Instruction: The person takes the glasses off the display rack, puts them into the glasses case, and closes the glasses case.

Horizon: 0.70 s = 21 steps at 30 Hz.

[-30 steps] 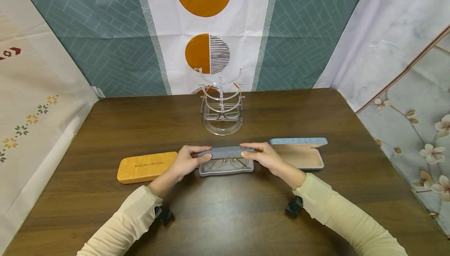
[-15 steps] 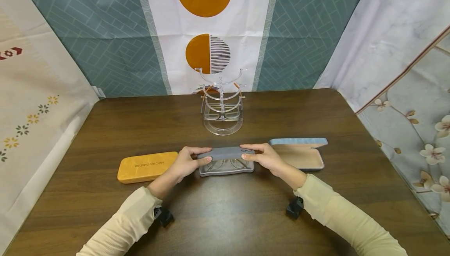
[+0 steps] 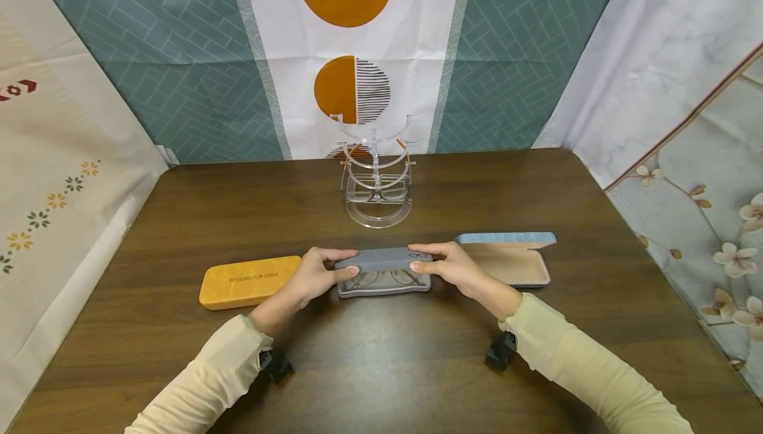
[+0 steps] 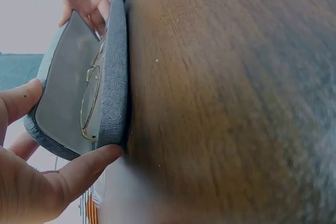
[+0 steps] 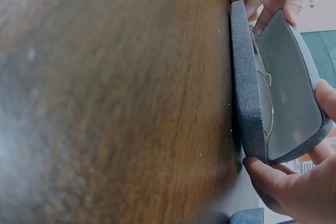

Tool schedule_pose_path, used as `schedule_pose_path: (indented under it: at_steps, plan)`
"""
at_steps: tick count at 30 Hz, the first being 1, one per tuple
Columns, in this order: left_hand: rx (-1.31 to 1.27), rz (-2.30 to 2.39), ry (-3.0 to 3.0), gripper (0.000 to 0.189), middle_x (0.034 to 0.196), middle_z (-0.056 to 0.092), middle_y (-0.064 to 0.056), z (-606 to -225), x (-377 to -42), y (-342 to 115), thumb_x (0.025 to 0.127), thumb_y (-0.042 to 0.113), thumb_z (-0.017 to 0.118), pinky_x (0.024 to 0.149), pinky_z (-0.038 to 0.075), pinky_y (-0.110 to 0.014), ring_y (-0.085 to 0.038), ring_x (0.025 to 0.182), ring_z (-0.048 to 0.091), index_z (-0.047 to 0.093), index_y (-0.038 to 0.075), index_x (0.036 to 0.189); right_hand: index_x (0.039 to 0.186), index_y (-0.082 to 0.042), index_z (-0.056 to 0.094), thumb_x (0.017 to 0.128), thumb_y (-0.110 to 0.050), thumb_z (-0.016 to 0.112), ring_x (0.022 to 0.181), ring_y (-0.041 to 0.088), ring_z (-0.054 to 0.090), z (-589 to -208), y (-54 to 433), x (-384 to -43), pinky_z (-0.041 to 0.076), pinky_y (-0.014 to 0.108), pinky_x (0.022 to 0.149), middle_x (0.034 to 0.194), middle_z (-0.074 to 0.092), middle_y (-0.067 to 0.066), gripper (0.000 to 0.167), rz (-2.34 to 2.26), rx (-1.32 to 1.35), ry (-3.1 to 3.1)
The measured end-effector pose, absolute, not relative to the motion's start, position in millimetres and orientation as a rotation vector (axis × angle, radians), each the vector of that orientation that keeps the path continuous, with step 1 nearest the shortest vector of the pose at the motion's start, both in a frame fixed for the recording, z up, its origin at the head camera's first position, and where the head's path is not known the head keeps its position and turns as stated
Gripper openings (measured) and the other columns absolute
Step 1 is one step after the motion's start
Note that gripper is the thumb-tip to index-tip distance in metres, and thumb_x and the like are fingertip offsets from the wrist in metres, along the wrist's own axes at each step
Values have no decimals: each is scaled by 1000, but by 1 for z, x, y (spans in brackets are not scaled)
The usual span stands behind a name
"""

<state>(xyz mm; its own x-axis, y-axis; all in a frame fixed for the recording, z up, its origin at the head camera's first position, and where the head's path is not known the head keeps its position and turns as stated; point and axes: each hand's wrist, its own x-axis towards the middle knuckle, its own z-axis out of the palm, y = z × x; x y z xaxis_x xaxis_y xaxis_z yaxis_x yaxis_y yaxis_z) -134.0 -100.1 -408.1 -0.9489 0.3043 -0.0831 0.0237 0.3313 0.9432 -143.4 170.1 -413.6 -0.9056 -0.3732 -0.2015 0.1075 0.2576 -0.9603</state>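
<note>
A grey glasses case (image 3: pixel 381 260) lies on the table in the head view, its lid tilted partway down over the base. Inside rests a pair of thin gold-rimmed eyeglasses (image 4: pixel 83 113), partly covered by the lid. My left hand (image 3: pixel 318 275) grips the case's left end, thumb on the lid's front edge. At the other end my right hand (image 3: pixel 453 268) holds it the same way. The left wrist view shows a fingertip (image 4: pixel 113 152) at the corner of the base, and the right wrist view shows the lid's smooth grey lining (image 5: pixel 291 93).
A closed yellow glasses case (image 3: pixel 250 281) lies to the left. To the right stands a blue glasses case (image 3: pixel 512 268) with its lid raised and a beige inside. Behind, a clear tiered display stand (image 3: pixel 377 215) carries eyeglasses on lower tiers. Patterned cloths hang around the brown table (image 3: pixel 381 368).
The grey case's lid has tipped slightly farther down, covering more of the eyeglasses and showing more of the small glasses emblem on top. Both hands stay at its ends.
</note>
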Motion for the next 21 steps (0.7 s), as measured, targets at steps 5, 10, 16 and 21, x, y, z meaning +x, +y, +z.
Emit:
schedule_pose_path:
  at_steps: [5, 10, 16, 21]
  plan:
    - [316, 1654, 2373, 34, 105, 64, -17, -407, -134, -101, 77, 6, 71, 57, 42, -18, -13, 75, 52, 64, -3, 110, 125, -3, 55, 81, -14, 69, 131, 34, 24, -413, 170, -143, 18, 54, 104, 133, 46, 14, 47, -1681, -237, 2150]
    - [352, 1639, 2412, 34, 111, 61, -17, -408, -133, -101, 77, 7, 72, 74, 46, -25, -23, 101, 55, 65, -2, 109, 125, -3, 55, 80, -13, 70, 132, 34, 22, -412, 170, -143, 15, 55, 104, 133, 46, 14, 49, -1682, -235, 2157]
    - [351, 1652, 2427, 34, 110, 62, -17, -409, -132, -101, 76, 6, 73, 89, 44, -40, -28, 109, 53, 65, -1, 108, 125, -3, 54, 80, -12, 70, 133, 33, 21, -413, 170, -142, 16, 54, 105, 133, 45, 15, 49, -1694, -229, 2146]
    - [351, 1671, 2425, 34, 110, 62, -17, -410, -132, -101, 75, 5, 74, 92, 41, -42, -30, 110, 53, 66, -2, 107, 126, -1, 53, 79, -9, 70, 133, 33, 19, -415, 170, -142, 14, 54, 105, 134, 44, 16, 50, -1711, -223, 2126]
